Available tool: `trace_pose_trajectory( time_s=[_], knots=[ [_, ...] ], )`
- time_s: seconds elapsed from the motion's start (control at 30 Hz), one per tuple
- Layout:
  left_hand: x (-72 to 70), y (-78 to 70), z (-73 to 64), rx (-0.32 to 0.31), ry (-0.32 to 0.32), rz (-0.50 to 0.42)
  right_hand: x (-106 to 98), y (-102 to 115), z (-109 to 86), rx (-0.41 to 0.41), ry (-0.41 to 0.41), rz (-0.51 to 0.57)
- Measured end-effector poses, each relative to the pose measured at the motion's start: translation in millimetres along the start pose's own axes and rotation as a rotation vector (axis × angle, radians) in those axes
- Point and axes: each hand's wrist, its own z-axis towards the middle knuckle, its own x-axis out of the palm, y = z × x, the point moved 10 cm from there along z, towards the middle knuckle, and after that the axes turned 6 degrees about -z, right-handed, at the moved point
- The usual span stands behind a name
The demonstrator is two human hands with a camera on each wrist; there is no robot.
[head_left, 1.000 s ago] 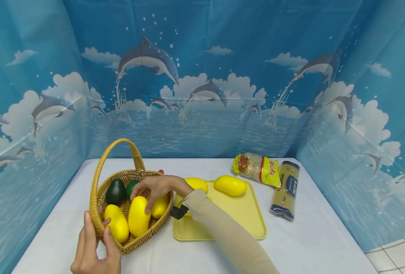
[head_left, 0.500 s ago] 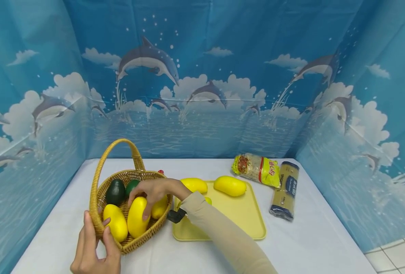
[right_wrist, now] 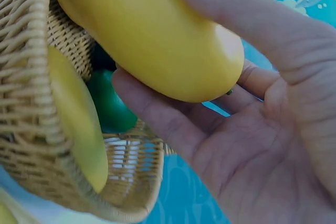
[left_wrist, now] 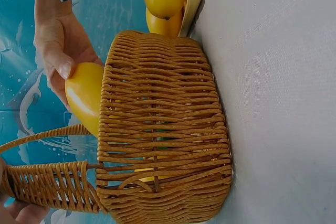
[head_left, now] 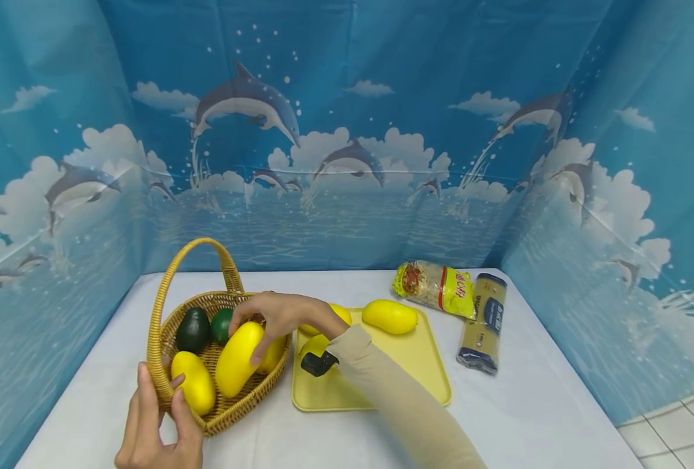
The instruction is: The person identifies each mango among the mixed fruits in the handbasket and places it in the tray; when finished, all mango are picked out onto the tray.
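Note:
My right hand [head_left: 282, 314] grips a yellow mango [head_left: 238, 361], thumb on one side and fingers on the other. In the left wrist view this mango [left_wrist: 84, 93] leans up past the rim of the wicker basket [left_wrist: 163, 87]. With my left hand [head_left: 159, 426] I hold the basket at the foot of its arched handle [head_left: 161, 306]. Inside lie another mango [head_left: 195, 385], a dark avocado [head_left: 193, 330] and a green fruit [head_left: 221, 324], partly hidden. One more mango [head_left: 274, 354] sits on the right side, partly behind my right hand.
Right of the basket stands a yellow tray [head_left: 408, 355] with a mango [head_left: 390, 316] and more yellow fruit [head_left: 316, 344] partly behind my wrist. Further right lie a noodle bag [head_left: 434, 288] and a spaghetti pack [head_left: 483, 329]. A dolphin-print curtain [head_left: 347, 221] encloses the table.
My right hand has tightened round the mango and raised it, tilting its top to the right. The left hand keeps its hold on the basket. The head view has shifted slightly.

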Motion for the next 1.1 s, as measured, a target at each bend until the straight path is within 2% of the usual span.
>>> trace_pose_trajectory(
  time_s=[0.27,0.4,0.53,0.73,1.1],
  knots=[
    [-1.4,-5.8,2.6,0.002,0.024,0.017,-9.2,5.4,-21.1,-0.031,-0.049,0.086],
    [-1.7,-8.7,4.4,0.03,0.015,-0.001,-14.1,16.1,-30.8,-0.108,-0.055,0.087],
    [-0.2,-8.5,4.8,0.023,0.028,0.013,-17.0,22.7,-43.2,-0.165,-0.048,0.076],
    [-0.3,-10.1,7.4,0.016,0.029,0.032,-20.1,17.6,-59.2,-0.118,-0.078,0.056],
    [0.0,-13.2,11.7,0.015,0.031,0.017,-20.1,5.5,-88.0,-0.058,-0.164,0.095]
  ],
)
